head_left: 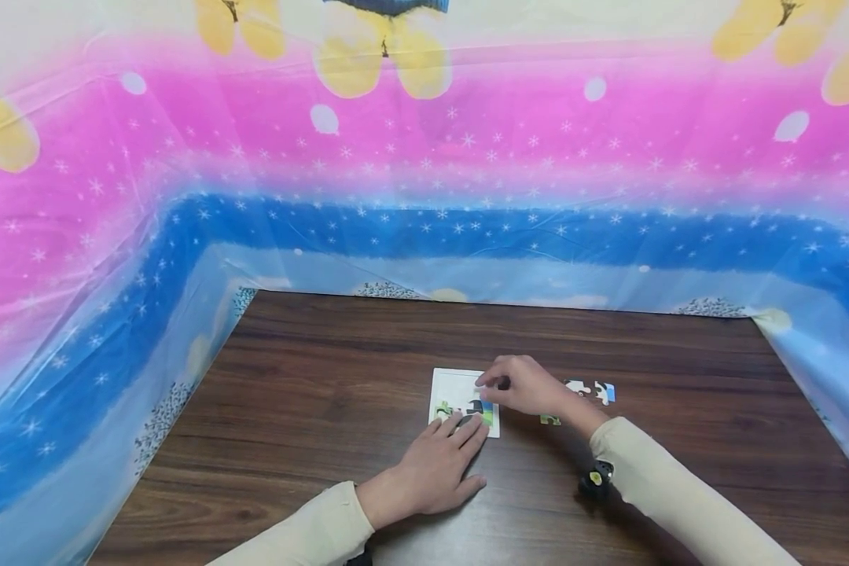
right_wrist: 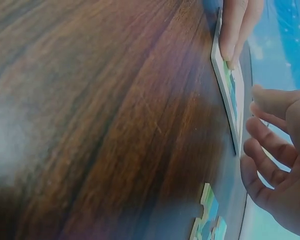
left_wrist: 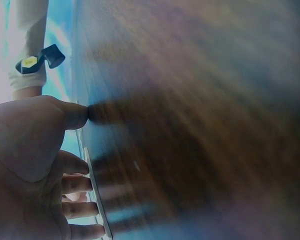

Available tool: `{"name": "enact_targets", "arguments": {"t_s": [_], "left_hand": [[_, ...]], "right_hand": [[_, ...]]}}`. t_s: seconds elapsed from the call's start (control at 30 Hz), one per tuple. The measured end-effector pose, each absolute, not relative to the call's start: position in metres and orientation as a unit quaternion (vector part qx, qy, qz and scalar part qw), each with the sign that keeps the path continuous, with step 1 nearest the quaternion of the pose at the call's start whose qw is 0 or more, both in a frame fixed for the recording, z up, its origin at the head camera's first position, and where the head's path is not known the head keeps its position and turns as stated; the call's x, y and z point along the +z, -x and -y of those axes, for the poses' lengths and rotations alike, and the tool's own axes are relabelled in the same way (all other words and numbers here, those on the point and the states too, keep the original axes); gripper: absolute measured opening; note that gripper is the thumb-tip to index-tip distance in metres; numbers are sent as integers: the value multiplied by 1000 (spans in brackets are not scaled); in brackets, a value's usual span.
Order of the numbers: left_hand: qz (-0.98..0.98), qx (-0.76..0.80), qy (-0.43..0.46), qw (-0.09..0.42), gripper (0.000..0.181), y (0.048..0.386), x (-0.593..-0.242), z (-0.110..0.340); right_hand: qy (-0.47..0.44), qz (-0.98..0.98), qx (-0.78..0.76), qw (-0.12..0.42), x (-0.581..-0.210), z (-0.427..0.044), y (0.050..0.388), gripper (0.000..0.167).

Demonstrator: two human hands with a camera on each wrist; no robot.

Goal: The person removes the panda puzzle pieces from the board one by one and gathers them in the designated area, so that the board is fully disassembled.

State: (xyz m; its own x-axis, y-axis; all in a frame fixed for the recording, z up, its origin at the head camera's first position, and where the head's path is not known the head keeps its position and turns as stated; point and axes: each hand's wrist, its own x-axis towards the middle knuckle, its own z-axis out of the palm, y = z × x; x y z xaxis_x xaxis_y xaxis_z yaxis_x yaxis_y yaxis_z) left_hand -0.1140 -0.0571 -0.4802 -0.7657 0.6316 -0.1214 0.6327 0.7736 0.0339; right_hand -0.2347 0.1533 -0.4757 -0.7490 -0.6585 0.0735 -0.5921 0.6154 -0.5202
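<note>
No text, label, brand or number can be read in any view.
The nearest thing to a sign is a yellow six-sided mark on the black device at the person's right wrist — any print on it is too small and blurred to make out. On the white-edged puzzle board, the loose pieces and the patterned cloth — no legible lettering.

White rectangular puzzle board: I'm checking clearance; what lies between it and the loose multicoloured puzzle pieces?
Brown wooden tabletop, with the right hand above it, in the head view.
</note>
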Motion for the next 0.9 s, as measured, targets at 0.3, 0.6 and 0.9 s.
{"name": "enact_targets", "arguments": {"t_s": [0.3, 0.6, 0.9], "left_hand": [[-940, -6, -335, 65, 69, 115, -479, 57], [-940, -10, -335, 69, 69, 115, -478, 57], [-938, -10, -337, 78, 69, 115, -478, 57]], "right_hand": [[358, -897, -253, 62, -480, -151, 240, 17], [373, -893, -246, 51, -479, -150, 238, 14], [351, -897, -263, 60, -482, -149, 237, 10]]}}
